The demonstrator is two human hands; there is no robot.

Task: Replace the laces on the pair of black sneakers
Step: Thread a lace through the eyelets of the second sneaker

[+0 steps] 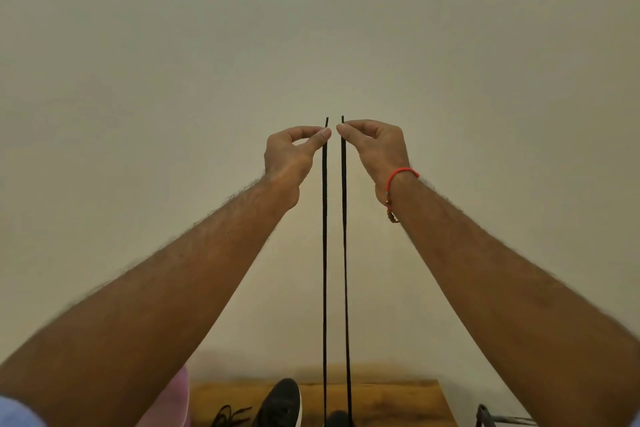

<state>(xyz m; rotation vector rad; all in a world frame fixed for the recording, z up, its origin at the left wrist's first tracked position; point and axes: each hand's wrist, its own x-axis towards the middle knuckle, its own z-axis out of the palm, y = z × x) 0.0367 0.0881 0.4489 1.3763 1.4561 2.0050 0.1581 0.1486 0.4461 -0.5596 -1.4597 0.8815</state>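
Both arms are raised in front of a plain wall. My left hand (294, 152) pinches one end of a black lace (325, 253) between thumb and forefinger. My right hand (375, 146) pinches the other end of the lace, a strand (345, 253) that hangs parallel beside the first. Both strands run straight down, pulled taut, to the bottom of the view. A black sneaker with a white sole (282, 404) lies on the wooden table (398, 399) below. A second dark sneaker (337, 419) shows only its tip where the strands end.
A loose black lace (230, 414) lies on the table left of the sneaker. A pink object (173, 399) sits at the table's left edge, partly behind my left arm. A dark metal frame (485, 418) stands right of the table.
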